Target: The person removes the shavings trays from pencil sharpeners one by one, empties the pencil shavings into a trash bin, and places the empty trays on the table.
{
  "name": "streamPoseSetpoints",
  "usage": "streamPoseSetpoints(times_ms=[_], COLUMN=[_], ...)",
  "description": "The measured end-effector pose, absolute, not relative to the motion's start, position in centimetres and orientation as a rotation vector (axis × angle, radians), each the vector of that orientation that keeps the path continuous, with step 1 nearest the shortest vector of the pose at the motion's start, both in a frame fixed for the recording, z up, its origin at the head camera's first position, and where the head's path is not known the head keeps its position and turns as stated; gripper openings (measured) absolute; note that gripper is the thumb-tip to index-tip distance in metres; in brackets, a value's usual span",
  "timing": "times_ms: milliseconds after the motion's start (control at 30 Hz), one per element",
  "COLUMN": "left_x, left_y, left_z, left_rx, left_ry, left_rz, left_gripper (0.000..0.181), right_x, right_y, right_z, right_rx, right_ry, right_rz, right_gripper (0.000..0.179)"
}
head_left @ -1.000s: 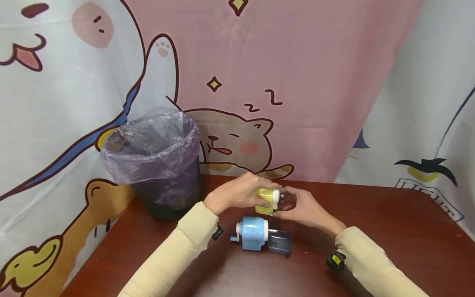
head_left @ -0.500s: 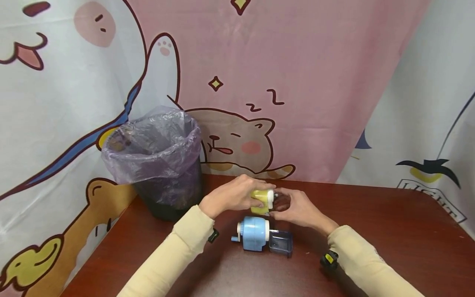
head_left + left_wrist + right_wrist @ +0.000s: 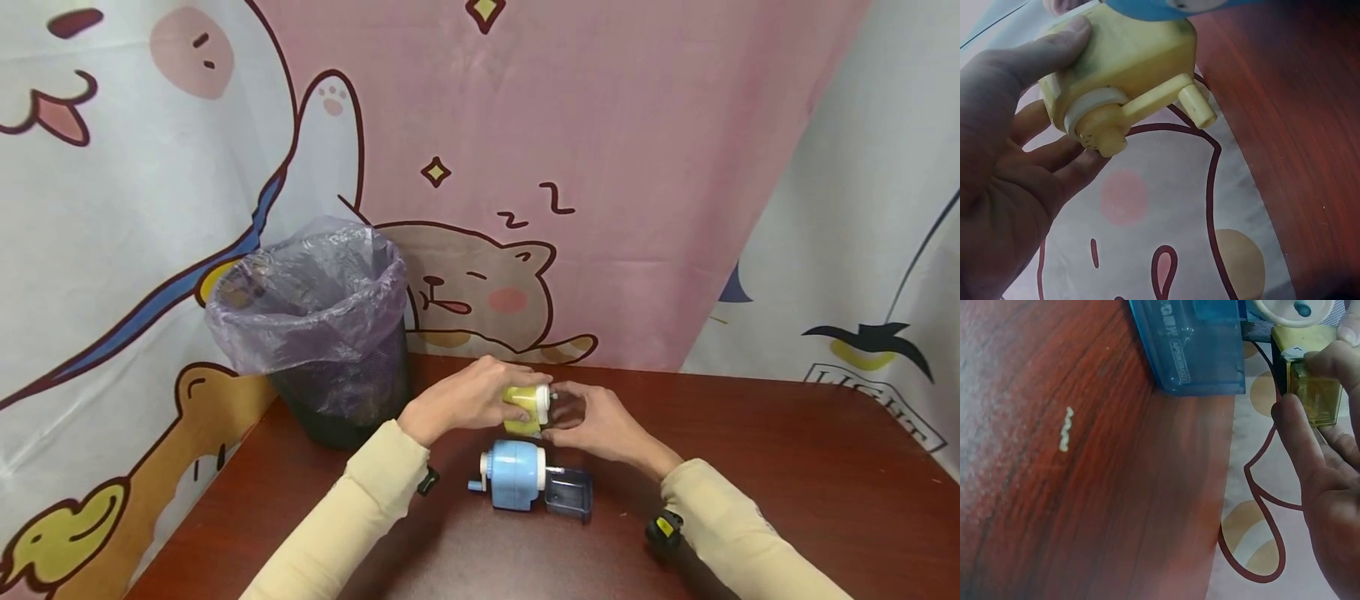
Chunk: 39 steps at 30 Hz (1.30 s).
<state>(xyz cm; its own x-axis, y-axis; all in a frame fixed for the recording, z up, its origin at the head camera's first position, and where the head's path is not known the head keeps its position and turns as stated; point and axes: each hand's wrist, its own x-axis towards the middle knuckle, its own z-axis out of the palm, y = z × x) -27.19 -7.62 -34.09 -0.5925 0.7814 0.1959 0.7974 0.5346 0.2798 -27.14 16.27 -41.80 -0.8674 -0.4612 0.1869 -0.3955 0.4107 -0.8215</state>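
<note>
My left hand [image 3: 468, 396] grips a yellow crank pencil sharpener [image 3: 517, 402] above the table. In the left wrist view the thumb lies on its body, and the yellow crank handle [image 3: 1196, 105] juts out at one end. From the other side my right hand [image 3: 611, 425] pinches the sharpener's clear yellow shavings drawer [image 3: 1319, 400] between thumb and finger. How far that drawer is pulled out I cannot tell. A blue crank sharpener [image 3: 514, 475] stands on the table just below, with its dark translucent drawer [image 3: 568, 492] out to the right.
At the back left a dark mesh bin [image 3: 337, 417] wears a purple plastic liner [image 3: 315, 333]. A cartoon-printed cloth [image 3: 630, 183] hangs behind the brown table [image 3: 787, 467]. A small pale curled scrap [image 3: 1066, 429] lies on the tabletop.
Both hands have shifted slightly left together with the yellow sharpener. The hold on it looks the same. The blue sharpener stays where it was.
</note>
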Motion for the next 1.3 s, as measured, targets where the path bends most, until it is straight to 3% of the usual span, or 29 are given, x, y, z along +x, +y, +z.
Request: streamPoseSetpoints(times_ms=[1300], left_x=[-27.18], left_y=[-8.10], left_z=[-34.47], left_rx=[-1.402], left_ry=[-2.639], left_rz=[-0.609], left_gripper=[0.053], right_x=[-26.52], right_y=[16.39], right_z=[-41.97], right_rx=[-0.656], right_ry=[2.475], right_rz=[-1.719], right_gripper=[0.055])
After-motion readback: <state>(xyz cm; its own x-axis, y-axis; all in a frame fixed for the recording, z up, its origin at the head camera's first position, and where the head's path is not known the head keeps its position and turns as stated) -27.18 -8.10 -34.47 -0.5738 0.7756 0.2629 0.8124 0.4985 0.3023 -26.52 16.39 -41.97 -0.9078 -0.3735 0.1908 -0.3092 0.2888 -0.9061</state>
